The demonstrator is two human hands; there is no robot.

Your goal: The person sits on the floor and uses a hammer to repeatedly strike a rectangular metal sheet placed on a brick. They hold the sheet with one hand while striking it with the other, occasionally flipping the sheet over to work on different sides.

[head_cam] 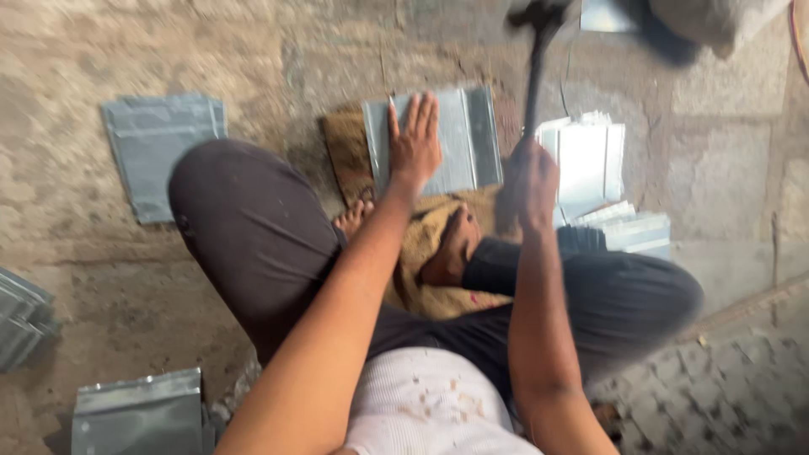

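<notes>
Item one: my left hand (414, 143), flat, fingers spread and pointing away from me, palm pressed down on a folded grey sheet-metal piece (459, 139). The hand grips nothing; it only bears on the sheet, touching its left half.

Item two: that sheet-metal piece, lying directly under the left hand and reaching out to its right, with raised folds running along its length. It rests on a brown fibre mat (347, 152), which shows just to the left of the hand and carries on beneath it toward my feet.

Item three: my right hand (531, 181), closed in a fist around the handle of a hammer (534, 76). The handle rises up and away from the fist; the dark head sits well beyond the hand, blurred. The hammer is off the sheet, up and to the right of my left hand.

Item four: a stack of pale folded metal pieces (590, 160), just to the right of the right hand, on the floor.

Item five: another grey folded sheet (160, 147), well to the left of the left hand.

Item six: more grey metal pieces (139, 413), near my left elbow, low in the view.

Item seven: my crossed legs in dark trousers (253, 227), beneath both forearms.
</notes>
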